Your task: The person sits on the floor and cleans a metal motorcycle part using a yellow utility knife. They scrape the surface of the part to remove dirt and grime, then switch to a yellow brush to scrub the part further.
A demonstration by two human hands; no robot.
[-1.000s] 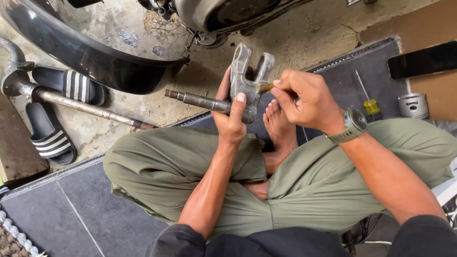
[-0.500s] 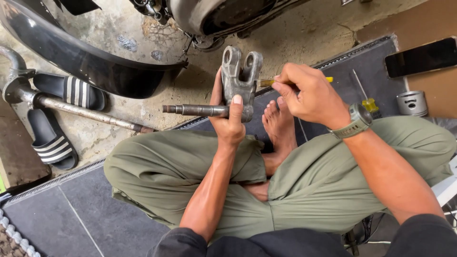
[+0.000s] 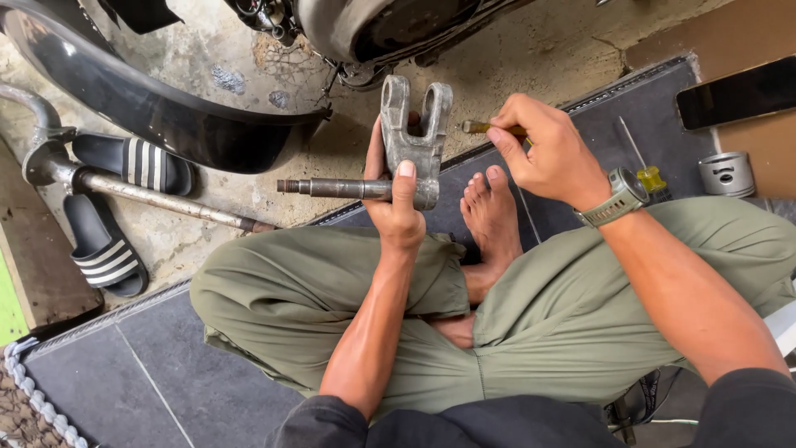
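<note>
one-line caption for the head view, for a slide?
Seated cross-legged, left hand grips a forked metal bracket on a threaded shaft; right hand holds a tool beside it.

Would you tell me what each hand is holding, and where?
Left hand grips the forked metal bracket at its base; right hand holds a small tool by its handle.

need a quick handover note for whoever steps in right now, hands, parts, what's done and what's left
Left hand: gripping the grey metal bracket upright, thumb on its base, a threaded shaft sticking out sideways.
Right hand: holding a small yellow-handled tool, tip beside the bracket's fork, not clearly touching.
Nearby: yellow screwdriver and metal piston on the mat to the right.
Done: bracket is off the motorcycle and in hand.
Left: whatever work the tool does at the fork looks unfinished.
</note>
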